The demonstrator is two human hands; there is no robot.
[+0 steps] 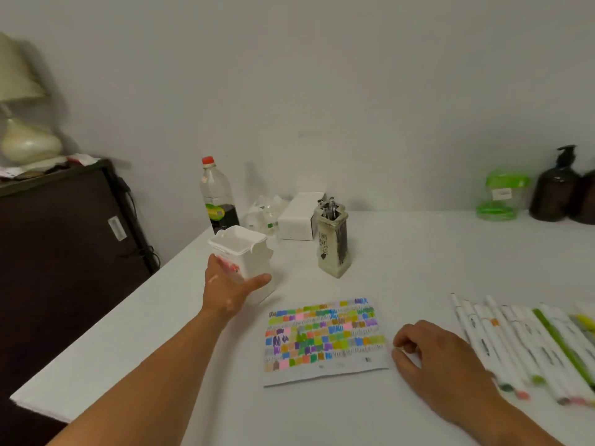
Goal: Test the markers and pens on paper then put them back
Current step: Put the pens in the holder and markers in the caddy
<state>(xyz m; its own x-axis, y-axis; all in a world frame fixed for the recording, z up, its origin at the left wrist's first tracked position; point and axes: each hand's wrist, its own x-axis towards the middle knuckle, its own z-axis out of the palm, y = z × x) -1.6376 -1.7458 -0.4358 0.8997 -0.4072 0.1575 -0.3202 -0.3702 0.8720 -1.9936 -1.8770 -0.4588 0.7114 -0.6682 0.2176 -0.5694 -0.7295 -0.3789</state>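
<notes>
Upper left of frame: a cream table lamp (22, 136) standing on a dark cabinet (64, 252), loose papers (80, 160) beside its base. Centre, at the back of the white table (450, 252) against the pale wall (322, 75): a red-capped plastic bottle (219, 194) with dark liquid low inside, crumpled clear plastic (265, 210), and a white box (297, 218). Right edge: a green-lidded clear jar (502, 196) and a brown pump bottle (555, 191), with another dark bottle (586, 201) just beside it.
</notes>
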